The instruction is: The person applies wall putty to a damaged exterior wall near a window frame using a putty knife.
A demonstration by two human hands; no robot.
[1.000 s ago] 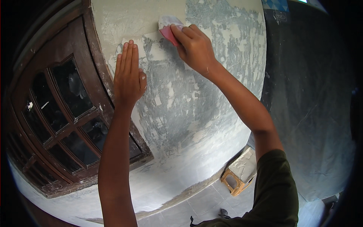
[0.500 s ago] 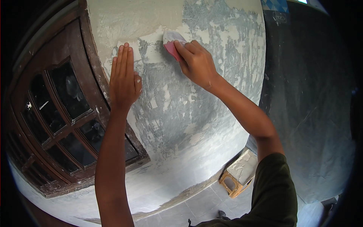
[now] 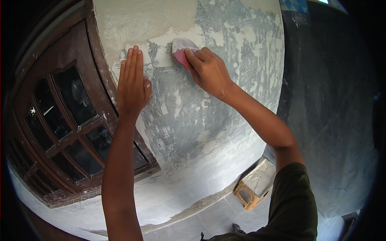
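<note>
In front of me is a wall point(image 3: 173, 116) with patchy grey plaster and streaks of cream-white putty. My right hand point(image 3: 211, 72) grips a pink putty spreader point(image 3: 181, 58), pinched between thumb and fingers. Its upper part is smeared whitish, and its far edge lies against the wall. To the left, my left hand point(image 3: 132, 80) lies flat on the wall near the window frame, fingers straight and close together, thumb tucked at the side. Nothing is in that hand.
A brown wooden window point(image 3: 76, 132) with dark panes fills the left side. Dark sheeting point(image 3: 329, 112) hangs at the right. Low by the wall stands a yellowish stool point(image 3: 246, 195) bearing a putty-covered board point(image 3: 259, 176). Grey floor tiles point(image 3: 213, 215) show below.
The putty spreader and my right hand have shifted slightly downward on the wall. My left hand stays flat in nearly the same place.
</note>
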